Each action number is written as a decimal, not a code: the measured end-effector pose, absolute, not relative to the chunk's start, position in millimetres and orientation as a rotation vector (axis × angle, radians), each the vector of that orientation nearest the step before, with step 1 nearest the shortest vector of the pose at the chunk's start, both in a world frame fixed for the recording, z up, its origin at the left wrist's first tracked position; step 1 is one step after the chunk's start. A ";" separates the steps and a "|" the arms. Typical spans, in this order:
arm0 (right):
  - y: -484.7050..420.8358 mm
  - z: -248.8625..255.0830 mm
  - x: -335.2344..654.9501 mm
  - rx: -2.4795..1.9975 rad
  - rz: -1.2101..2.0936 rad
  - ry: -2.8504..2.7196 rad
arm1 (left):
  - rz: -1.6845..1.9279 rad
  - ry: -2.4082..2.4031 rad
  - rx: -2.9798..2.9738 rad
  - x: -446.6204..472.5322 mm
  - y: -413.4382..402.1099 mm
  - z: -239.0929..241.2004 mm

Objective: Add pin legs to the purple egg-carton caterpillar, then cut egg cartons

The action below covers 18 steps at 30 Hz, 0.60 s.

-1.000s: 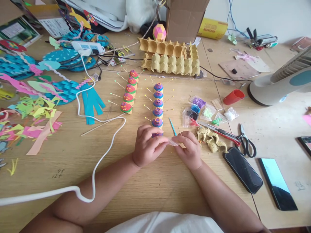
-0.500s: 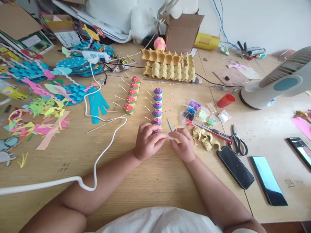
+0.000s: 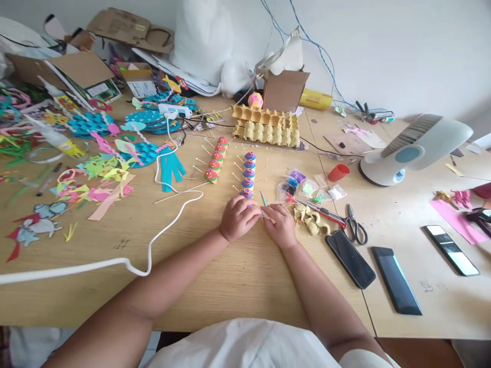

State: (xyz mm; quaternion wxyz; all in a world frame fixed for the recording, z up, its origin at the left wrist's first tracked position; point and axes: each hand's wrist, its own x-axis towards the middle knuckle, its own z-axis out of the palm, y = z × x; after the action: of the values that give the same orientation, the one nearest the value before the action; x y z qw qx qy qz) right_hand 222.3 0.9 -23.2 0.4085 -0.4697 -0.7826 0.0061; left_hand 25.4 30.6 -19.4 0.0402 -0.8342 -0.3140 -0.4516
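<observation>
My left hand point(image 3: 238, 219) and my right hand point(image 3: 281, 225) meet at the near end of a blue and purple egg-carton caterpillar point(image 3: 248, 173) studded with pins. Both hands are closed in a pinch on a small clear plastic bag point(image 3: 267, 214) held between them. The caterpillar's nearest segment is partly hidden behind my left fingers. A red and green caterpillar point(image 3: 216, 159) lies to its left. A thin blue stick point(image 3: 263, 198) lies just beyond my right hand.
Small bags of coloured bits point(image 3: 307, 187), torn carton scraps point(image 3: 311, 221), a red knife point(image 3: 326, 212), scissors point(image 3: 355, 230), three phones point(image 3: 350, 258) and a fan point(image 3: 414, 148) lie to the right. Egg cartons point(image 3: 267, 128) behind. Paper cutouts point(image 3: 95, 168) and a white cable point(image 3: 153, 255) lie left.
The camera has tilted up and back, so more of the wall and table show. My hands stay pinched together on the small bag at the caterpillar's near end.
</observation>
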 end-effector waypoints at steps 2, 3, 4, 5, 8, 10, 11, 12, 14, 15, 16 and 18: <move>1.0 -24.7 222.0 -1.198 0.018 -1.963 | -1.306 -1.030 -2.568 24.5 30.5 -21.8; 1.2 -25.5 221.9 -1.204 0.022 -1.959 | -1.275 -1.035 -2.577 24.1 30.5 -22.7; 1.4 -26.4 222.0 -1.212 0.027 -1.957 | -1.260 -1.031 -2.581 23.7 30.5 -23.3; 1.6 -27.2 222.0 -1.220 0.032 -1.956 | -1.245 -1.024 -2.589 23.3 30.6 -23.8; 2.0 -29.6 221.9 -1.244 0.032 -1.960 | -1.250 -1.000 -2.574 22.8 31.0 -24.8; 1.7 -30.6 221.4 -1.251 0.019 -1.956 | -1.254 -0.991 -2.565 22.9 31.4 -25.4; 1.5 -30.9 221.0 -1.253 0.012 -1.951 | -1.255 -0.986 -2.561 22.9 31.6 -25.5; 1.2 -31.1 220.5 -1.255 0.007 -1.947 | -1.258 -0.977 -2.553 23.0 31.8 -25.7; 0.4 -31.0 219.5 -1.257 0.004 -1.945 | -1.270 -0.963 -2.529 23.2 31.8 -25.5; 0.1 -30.9 218.9 -1.257 0.006 -1.947 | -1.274 -0.963 -2.519 23.3 31.7 -25.3; -0.2 -30.8 218.5 -1.258 0.007 -1.950 | -1.276 -0.969 -2.516 23.4 31.6 -24.9; -0.6 -30.6 217.9 -1.259 0.009 -1.959 | -1.265 -0.992 -2.533 23.5 31.1 -24.0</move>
State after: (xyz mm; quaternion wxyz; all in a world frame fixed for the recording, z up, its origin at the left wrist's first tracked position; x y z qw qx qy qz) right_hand 217.9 -0.6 -30.6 0.3955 -0.4965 -0.7727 0.0037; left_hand 23.5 31.1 -24.0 0.0705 -0.8422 -0.3298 -0.4206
